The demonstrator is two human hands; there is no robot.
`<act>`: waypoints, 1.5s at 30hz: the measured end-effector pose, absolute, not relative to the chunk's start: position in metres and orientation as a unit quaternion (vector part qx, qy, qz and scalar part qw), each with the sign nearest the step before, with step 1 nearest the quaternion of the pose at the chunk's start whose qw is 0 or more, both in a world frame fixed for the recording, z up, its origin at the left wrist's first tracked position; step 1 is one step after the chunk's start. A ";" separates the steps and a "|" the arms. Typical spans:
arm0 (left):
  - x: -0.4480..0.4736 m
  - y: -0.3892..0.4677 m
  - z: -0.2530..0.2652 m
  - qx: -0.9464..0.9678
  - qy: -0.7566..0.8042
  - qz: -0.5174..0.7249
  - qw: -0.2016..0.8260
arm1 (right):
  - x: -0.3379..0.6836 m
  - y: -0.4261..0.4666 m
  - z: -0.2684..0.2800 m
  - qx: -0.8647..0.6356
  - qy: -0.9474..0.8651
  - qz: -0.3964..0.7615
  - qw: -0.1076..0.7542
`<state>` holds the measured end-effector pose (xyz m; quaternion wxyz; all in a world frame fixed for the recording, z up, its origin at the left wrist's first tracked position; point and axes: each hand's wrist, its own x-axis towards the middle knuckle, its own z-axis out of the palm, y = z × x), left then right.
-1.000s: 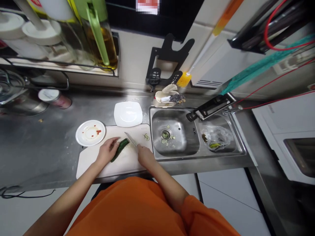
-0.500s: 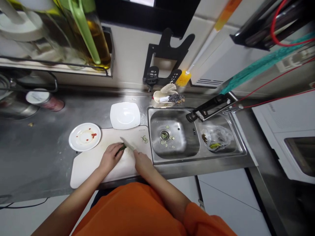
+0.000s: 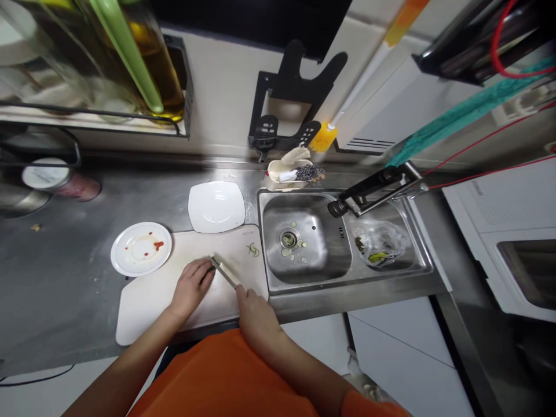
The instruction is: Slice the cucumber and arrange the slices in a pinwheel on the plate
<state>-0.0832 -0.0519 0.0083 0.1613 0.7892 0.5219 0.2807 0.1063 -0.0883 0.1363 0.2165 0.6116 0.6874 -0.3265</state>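
Observation:
On the white cutting board (image 3: 150,307), my left hand (image 3: 193,286) has its fingers curled over a dark green vegetable piece (image 3: 211,269) that looks like cucumber, mostly hidden by the fingers and the blade. My right hand (image 3: 257,315) is closed round the handle of a kitchen knife (image 3: 224,271). Its blade slants up and left across the board, its tip close beside my left fingertips. Some pale bits lie just behind the blade. Thin green peel strips (image 3: 253,250) rest near the board's right edge.
A red-stained white plate (image 3: 124,252) overlaps the board's left corner; a square white plate (image 3: 216,207) stands behind. Right of the board, the sink (image 3: 324,260) holds several pale green slices. A plastic bag (image 3: 388,240) lies in the second basin beyond the black faucet (image 3: 362,191).
The knife has tilted and its handle end has come nearer me. The green piece is now more covered by my left hand. The whole view has shifted slightly.

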 end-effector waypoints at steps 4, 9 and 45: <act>-0.083 -0.051 0.009 0.790 0.521 0.282 0.157 | 0.105 -0.088 0.140 0.611 0.680 -0.338 0.226; -0.083 -0.051 0.008 0.789 0.523 0.279 0.161 | 0.106 -0.086 0.142 0.612 0.675 -0.348 0.222; -0.084 -0.051 0.009 0.781 0.530 0.268 0.195 | 0.099 -0.063 0.133 0.599 0.671 -0.386 0.206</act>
